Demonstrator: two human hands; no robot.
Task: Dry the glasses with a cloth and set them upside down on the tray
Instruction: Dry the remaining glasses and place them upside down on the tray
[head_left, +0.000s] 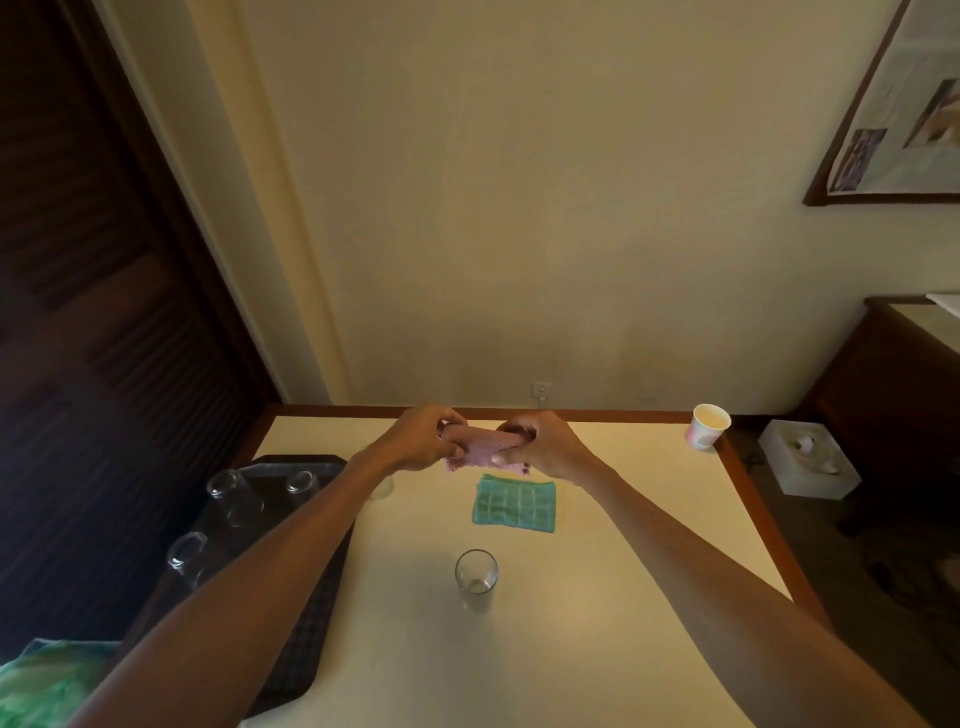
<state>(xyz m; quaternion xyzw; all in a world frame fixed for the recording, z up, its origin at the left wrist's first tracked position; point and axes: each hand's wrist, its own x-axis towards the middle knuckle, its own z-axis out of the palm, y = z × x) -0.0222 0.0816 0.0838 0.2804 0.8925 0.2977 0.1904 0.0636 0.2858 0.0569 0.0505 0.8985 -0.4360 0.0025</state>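
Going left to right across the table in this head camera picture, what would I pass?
Dark tray holding upturned glasses → upright glass → green cloth → paper cup at the far right corner → white box just off the table.

I've got the tray (291, 462) with upturned glasses (228, 486) at the table's (649, 519) left, one upright glass (476, 579) centre, folded cloth (515, 505) behind it.

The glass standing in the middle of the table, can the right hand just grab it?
Probably not right away. The upright glass stands in the open with nothing around it, but the right hand is busy gripping the pink cloth together with the left hand. It would need to let go first.
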